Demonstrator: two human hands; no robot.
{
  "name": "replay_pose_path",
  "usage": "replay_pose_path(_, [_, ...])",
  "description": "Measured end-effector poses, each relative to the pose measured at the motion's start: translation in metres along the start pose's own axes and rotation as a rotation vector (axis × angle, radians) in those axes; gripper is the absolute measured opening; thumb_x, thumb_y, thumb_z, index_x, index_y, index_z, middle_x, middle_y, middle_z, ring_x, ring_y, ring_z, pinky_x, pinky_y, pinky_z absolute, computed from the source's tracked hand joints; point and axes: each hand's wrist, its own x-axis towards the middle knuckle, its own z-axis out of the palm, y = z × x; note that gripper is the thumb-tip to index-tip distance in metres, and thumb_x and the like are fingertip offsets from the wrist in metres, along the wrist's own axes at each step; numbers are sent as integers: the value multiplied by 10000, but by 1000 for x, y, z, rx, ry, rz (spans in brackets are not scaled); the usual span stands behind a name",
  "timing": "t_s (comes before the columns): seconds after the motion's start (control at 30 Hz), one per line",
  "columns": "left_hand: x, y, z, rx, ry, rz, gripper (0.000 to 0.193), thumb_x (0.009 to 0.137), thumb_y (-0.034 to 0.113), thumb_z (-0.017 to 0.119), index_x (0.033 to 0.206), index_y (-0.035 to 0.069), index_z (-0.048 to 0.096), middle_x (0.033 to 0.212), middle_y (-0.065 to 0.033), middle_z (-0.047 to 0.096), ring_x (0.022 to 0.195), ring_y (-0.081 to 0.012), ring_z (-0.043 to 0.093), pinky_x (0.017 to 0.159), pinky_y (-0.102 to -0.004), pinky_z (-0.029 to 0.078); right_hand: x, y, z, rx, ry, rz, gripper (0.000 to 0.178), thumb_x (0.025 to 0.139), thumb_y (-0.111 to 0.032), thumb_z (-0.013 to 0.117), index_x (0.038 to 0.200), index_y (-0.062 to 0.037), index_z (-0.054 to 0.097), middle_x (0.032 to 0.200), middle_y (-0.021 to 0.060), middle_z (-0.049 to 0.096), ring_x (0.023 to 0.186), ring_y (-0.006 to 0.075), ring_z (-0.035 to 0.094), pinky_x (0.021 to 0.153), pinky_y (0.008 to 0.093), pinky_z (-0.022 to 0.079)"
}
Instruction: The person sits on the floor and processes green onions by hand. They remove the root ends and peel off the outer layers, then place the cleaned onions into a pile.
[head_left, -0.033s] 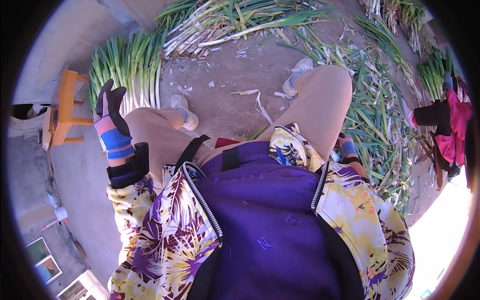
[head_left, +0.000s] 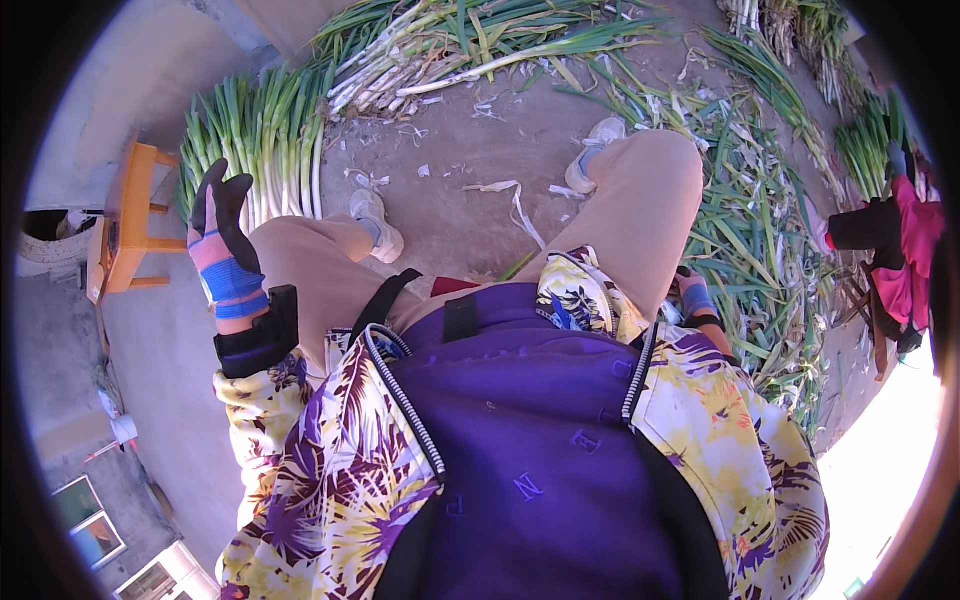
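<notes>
My left hand (head_left: pixel 221 230), in a glove with dark fingers and a pink and blue striped back, is raised beside my left thigh. Its fingers point forward with the thumb apart, and nothing is in it. Just beyond it stands a bundle of green onions (head_left: pixel 265 150), white stalks toward me and green tops away. My right hand (head_left: pixel 692 291), gloved the same way, hangs beyond my right thigh near a heap of stripped onion leaves (head_left: pixel 750 240). My leg covers most of its fingers, so whether it holds anything is hidden.
Loose untrimmed onions (head_left: pixel 420 55) lie across the far floor. An orange wooden stool (head_left: pixel 130 220) stands at the left by the wall. At the far right another person in a pink sleeve (head_left: pixel 910 240) is beside a green onion bunch (head_left: pixel 865 150). Peeled scraps (head_left: pixel 515 200) litter the floor.
My left foot has shifted slightly nearer and to the right. Both hands stay where they were.
</notes>
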Motion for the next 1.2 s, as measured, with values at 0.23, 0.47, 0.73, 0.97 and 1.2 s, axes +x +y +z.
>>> replay_pose_path(0.23, [8,11,27,-13,-108,71,366,934,257,462,1183,4,552,991,-147,639,964,-214,601,944,-330,413,33,46,-28,184,-34,75,196,872,-80,550,1062,-40,521,873,182,672,689,328,666,556,396,521])
replay_pose_path(0.47, [6,14,34,40,-163,104,341,957,214,398,1189,4,532,990,-142,645,954,-194,611,903,-309,444,40,70,-55,276,-129,174,204,894,-109,529,1071,-23,473,912,215,652,745,356,658,655,453,555])
replay_pose_path(0.73, [7,2,20,-13,-147,42,394,967,271,385,1210,-16,503,1025,-167,627,988,-216,599,932,-312,441,39,59,-42,96,-50,85,198,888,-155,552,1047,-53,493,874,180,669,713,325,665,578,390,535])
replay_pose_path(0.97, [3,4,22,-16,-168,31,415,968,287,381,1235,-15,481,1054,-167,612,1004,-220,591,953,-334,435,36,55,-35,72,-67,5,237,871,-168,583,1070,-54,521,849,151,675,654,291,663,531,357,519])
replay_pose_path(1.2, [2,11,32,-31,-187,29,371,976,231,361,1239,0,484,1054,-156,612,1013,-207,583,940,-309,444,21,37,-38,68,16,12,182,862,-166,594,999,-47,571,771,137,666,606,271,651,496,363,529])
